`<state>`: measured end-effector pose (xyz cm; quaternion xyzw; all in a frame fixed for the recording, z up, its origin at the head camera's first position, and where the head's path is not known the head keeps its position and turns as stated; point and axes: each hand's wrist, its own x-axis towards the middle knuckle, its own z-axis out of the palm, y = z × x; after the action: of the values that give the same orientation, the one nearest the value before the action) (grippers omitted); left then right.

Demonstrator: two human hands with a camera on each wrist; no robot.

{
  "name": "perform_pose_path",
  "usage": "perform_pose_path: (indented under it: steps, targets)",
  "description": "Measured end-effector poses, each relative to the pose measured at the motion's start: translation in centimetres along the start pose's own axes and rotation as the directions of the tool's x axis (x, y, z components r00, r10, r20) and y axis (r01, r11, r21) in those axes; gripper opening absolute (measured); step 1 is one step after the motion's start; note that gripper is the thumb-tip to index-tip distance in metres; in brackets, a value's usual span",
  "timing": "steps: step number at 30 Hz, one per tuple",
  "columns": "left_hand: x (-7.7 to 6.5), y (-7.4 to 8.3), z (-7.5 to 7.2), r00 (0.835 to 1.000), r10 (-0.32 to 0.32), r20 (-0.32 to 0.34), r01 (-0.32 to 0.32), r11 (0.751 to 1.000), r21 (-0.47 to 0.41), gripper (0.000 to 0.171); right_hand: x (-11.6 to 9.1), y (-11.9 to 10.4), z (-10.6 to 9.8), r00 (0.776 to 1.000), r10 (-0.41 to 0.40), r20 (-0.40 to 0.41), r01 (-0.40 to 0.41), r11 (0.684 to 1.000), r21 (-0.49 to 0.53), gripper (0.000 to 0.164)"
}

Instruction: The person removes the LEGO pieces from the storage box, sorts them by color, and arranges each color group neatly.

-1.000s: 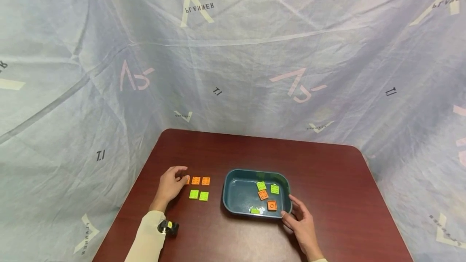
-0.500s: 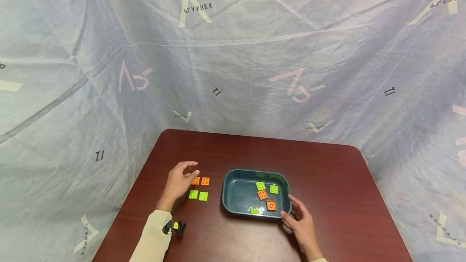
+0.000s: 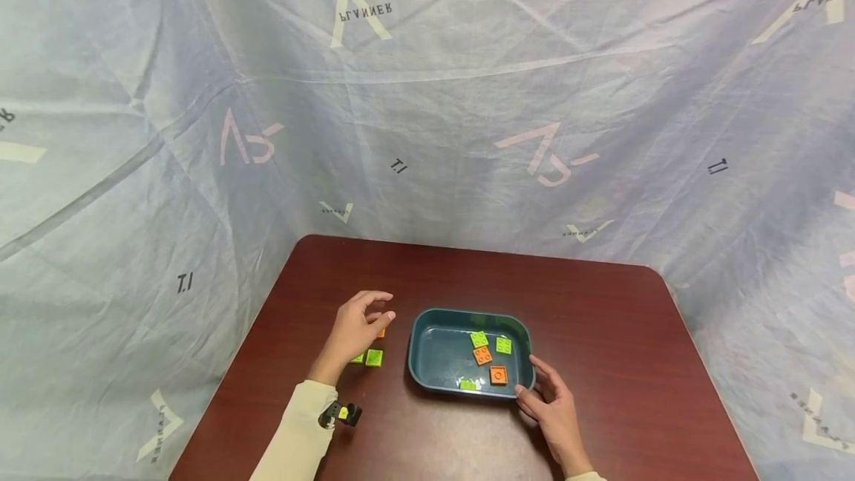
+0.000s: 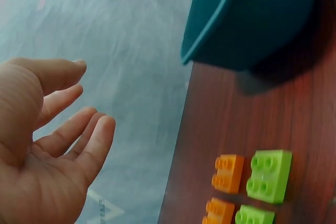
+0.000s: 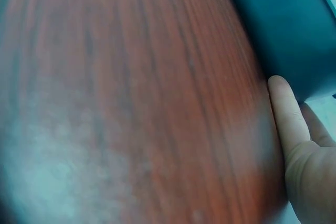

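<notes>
My left hand [image 3: 357, 329] hovers above the left part of the table, its fingers loosely bent and parted. Nothing lies between its thumb and fingers in the left wrist view. Beneath it, partly hidden in the head view, are orange toy bricks [image 4: 228, 174] in a row, with green toy bricks [image 3: 374, 358] in a row on the near side. With thumb and fingers either side of the near right corner, my right hand [image 3: 553, 410] holds a dark teal tray [image 3: 427, 390]. Inside the tray lie several loose bricks, among them an upturned orange brick [image 3: 498, 375] and a green brick [image 3: 504, 346].
A dark red wooden table [image 3: 621, 362] carries everything. Grey printed cloth [image 3: 427, 132] hangs behind it and along both sides. A black wrist camera [image 3: 341, 414] is strapped at the left sleeve.
My left hand has moved right along the orange row, from its left end toward the tray, and now covers more of the bricks. The right hand and the tray have stayed in place.
</notes>
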<state>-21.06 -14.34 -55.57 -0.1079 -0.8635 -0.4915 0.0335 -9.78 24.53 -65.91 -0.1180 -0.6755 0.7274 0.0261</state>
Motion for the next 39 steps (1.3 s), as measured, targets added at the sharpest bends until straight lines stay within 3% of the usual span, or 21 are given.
perform_pose_path:
  steps: [9,13,18,29,39]
  targets:
    - [0.5,1.6,2.3,0.995,0.056,0.087,-0.057,0.998,0.002,0.038,0.0,0.0,0.1,1.000,-0.010,0.012,0.009,1.000,0.026,0.070]
    - [0.6,2.1,3.3,0.984,0.088,0.155,-0.086,0.996,-0.025,0.038,0.1,0.0,0.1,1.000,-0.015,0.022,0.014,0.999,0.029,0.069]
    - [0.7,2.5,4.9,0.969,0.085,0.232,-0.079,0.996,-0.035,0.038,0.3,0.0,0.1,1.000,-0.019,0.024,0.018,0.999,0.027,0.069]
    - [0.5,3.3,8.5,0.914,0.099,0.393,-0.120,0.992,0.029,0.040,-0.2,-0.3,-0.2,1.000,0.007,0.014,-0.007,1.000,0.028,0.073]
    - [0.6,3.8,10.8,0.851,0.087,0.518,-0.160,0.982,0.097,0.042,-0.3,-0.5,0.0,0.999,0.038,0.005,-0.038,0.999,0.024,0.075]
